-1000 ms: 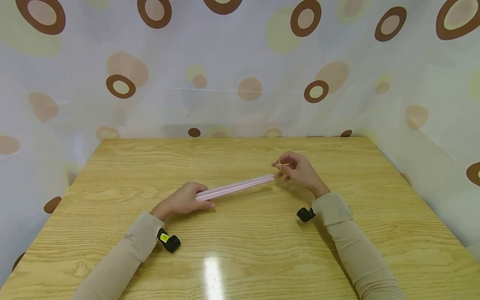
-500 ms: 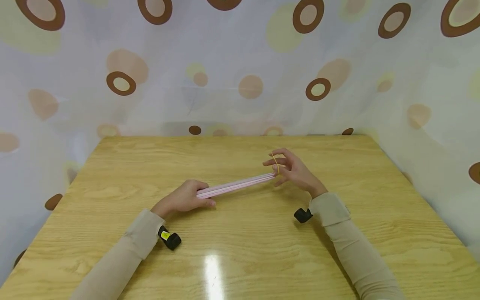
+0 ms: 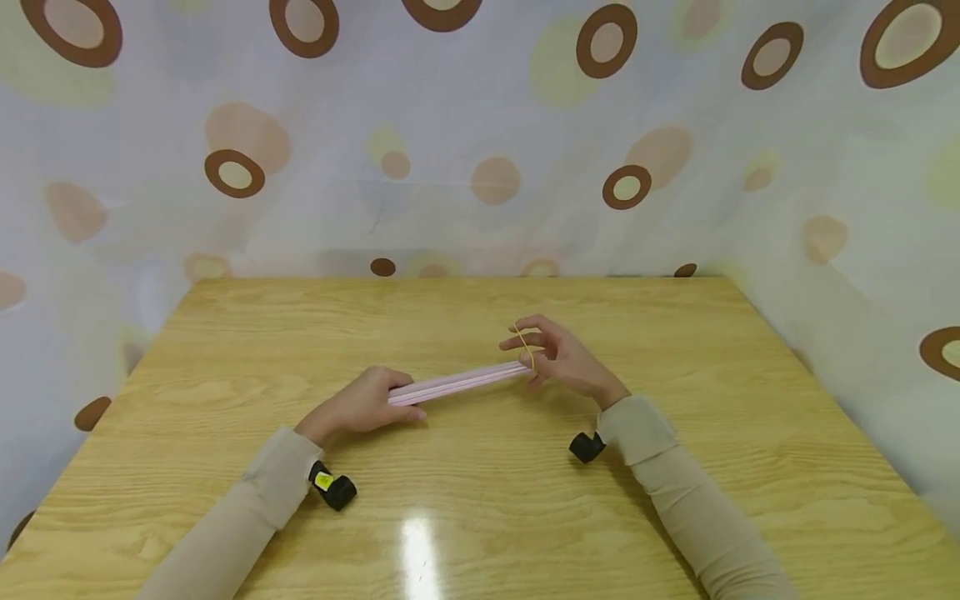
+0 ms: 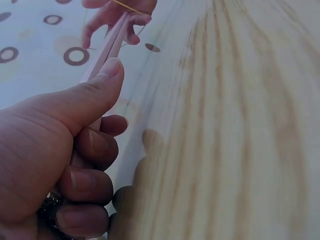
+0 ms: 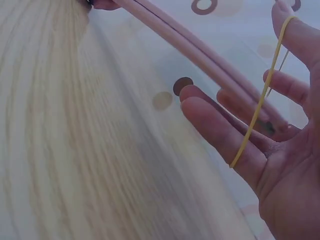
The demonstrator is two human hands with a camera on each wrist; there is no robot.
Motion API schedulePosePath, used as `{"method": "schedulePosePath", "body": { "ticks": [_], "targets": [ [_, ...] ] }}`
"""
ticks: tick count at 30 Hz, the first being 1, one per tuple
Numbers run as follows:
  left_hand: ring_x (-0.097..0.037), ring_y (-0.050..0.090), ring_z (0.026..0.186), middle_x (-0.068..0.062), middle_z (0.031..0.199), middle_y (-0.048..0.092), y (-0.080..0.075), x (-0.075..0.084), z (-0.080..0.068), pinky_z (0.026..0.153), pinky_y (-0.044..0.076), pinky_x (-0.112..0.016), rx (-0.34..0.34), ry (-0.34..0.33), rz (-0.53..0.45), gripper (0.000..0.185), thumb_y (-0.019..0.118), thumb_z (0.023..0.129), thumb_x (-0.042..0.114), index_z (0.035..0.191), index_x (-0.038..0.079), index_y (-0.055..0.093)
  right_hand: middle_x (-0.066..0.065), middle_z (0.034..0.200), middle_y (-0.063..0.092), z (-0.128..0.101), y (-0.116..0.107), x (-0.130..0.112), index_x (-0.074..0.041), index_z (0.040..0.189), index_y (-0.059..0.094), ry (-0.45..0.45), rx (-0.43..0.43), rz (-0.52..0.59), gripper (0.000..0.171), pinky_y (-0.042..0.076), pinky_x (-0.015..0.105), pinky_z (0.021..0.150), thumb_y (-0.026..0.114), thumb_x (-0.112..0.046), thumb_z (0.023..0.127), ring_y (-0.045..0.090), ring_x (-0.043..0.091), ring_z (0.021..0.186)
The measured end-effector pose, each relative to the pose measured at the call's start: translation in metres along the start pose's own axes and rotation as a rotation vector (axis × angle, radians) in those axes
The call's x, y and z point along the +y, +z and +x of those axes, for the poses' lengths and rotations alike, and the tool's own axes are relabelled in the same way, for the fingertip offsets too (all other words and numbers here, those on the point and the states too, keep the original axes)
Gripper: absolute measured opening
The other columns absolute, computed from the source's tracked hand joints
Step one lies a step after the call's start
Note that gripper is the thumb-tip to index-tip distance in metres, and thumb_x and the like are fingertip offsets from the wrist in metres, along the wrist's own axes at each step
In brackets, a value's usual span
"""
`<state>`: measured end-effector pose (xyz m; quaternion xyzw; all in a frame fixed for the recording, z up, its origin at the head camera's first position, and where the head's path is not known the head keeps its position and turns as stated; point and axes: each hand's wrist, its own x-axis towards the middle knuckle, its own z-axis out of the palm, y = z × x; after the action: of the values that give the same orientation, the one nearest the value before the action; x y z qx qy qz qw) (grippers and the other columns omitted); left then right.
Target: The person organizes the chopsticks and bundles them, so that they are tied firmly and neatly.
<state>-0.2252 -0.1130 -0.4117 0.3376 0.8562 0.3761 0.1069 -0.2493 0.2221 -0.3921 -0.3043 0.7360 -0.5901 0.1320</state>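
Spotted curtain (image 3: 480, 142) behind and to both sides; pale wooden table (image 3: 480, 500) with a glare patch near the front edge. Left hand (image 3: 367, 402) curled round one end of a bundle of pink straws (image 3: 457, 383), thumb pressed along the top in the left wrist view (image 4: 107, 75). Bundle held just off the table, far end angled up toward the right hand (image 3: 558, 360). Right hand spread wide, yellow rubber band (image 5: 260, 110) stretched across thumb and fingers into an open loop; straw tips already poking through the loop and resting against the fingers (image 5: 225, 130).

Judged step: sliding the band onto the bundle. Best done with the loop kept wide and square to the straws, every tip inside before any release. Firm left-hand grip needed so the straws stay packed and do not fan. Band to be walked further along before letting go; risk of it snapping off the end otherwise.

Against a second ago: right hand now closer to the left, band loop over the straw tips instead of beyond them. Left hand much as before.
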Motion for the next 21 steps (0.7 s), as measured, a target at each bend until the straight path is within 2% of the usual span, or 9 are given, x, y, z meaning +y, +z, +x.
{"method": "schedulePosePath", "body": {
  "ticks": [6, 11, 14, 17, 21],
  "targets": [
    [-0.006, 0.043, 0.058, 0.007, 0.065, 0.050, 0.001, -0.001, -0.002, 0.055, 0.036, -0.021, 0.009, 0.002, -0.017, 0.025, 0.076, 0.083, 0.031, 0.079, 0.010, 0.063, 0.035, 0.126, 0.054, 0.003, 0.011, 0.004, 0.006, 0.136, 0.037, 0.011, -0.013, 0.029, 0.050, 0.055, 0.051, 0.063, 0.060, -0.016, 0.096, 0.068, 0.043, 0.090],
    [-0.006, 0.042, 0.057, 0.006, 0.066, 0.050, 0.003, -0.001, -0.004, 0.055, 0.035, -0.021, 0.007, -0.012, -0.040, 0.024, 0.076, 0.084, 0.031, 0.082, 0.010, 0.064, 0.029, 0.124, 0.059, 0.002, 0.018, 0.006, 0.004, 0.140, 0.038, 0.028, 0.014, 0.047, 0.053, 0.056, 0.048, 0.064, 0.059, -0.017, 0.097, 0.070, 0.036, 0.085],
    [-0.006, 0.042, 0.057, 0.006, 0.066, 0.050, 0.004, -0.001, -0.005, 0.054, 0.034, -0.021, 0.017, -0.013, -0.051, 0.023, 0.075, 0.084, 0.030, 0.084, 0.010, 0.065, 0.016, 0.120, 0.064, 0.001, 0.020, 0.007, 0.003, 0.139, 0.040, 0.021, 0.036, 0.089, 0.052, 0.057, 0.043, 0.063, 0.059, -0.018, 0.097, 0.070, 0.027, 0.080],
    [-0.006, 0.040, 0.056, 0.006, 0.065, 0.047, 0.004, -0.001, -0.004, 0.053, 0.033, -0.021, 0.050, -0.005, -0.056, 0.021, 0.075, 0.084, 0.028, 0.082, 0.011, 0.063, 0.005, 0.098, 0.071, 0.001, 0.019, 0.009, 0.004, 0.140, 0.041, 0.009, 0.032, 0.114, 0.049, 0.056, 0.034, 0.060, 0.057, -0.018, 0.098, 0.069, 0.019, 0.073],
    [-0.006, 0.039, 0.055, 0.006, 0.063, 0.044, 0.004, 0.000, -0.001, 0.053, 0.032, -0.021, 0.102, 0.004, -0.055, 0.020, 0.076, 0.084, 0.026, 0.079, 0.013, 0.060, 0.004, 0.072, 0.067, 0.002, 0.020, 0.008, 0.007, 0.141, 0.039, 0.011, 0.022, 0.126, 0.056, 0.053, 0.028, 0.057, 0.055, -0.026, 0.099, 0.065, 0.015, 0.064]
  ]
}}
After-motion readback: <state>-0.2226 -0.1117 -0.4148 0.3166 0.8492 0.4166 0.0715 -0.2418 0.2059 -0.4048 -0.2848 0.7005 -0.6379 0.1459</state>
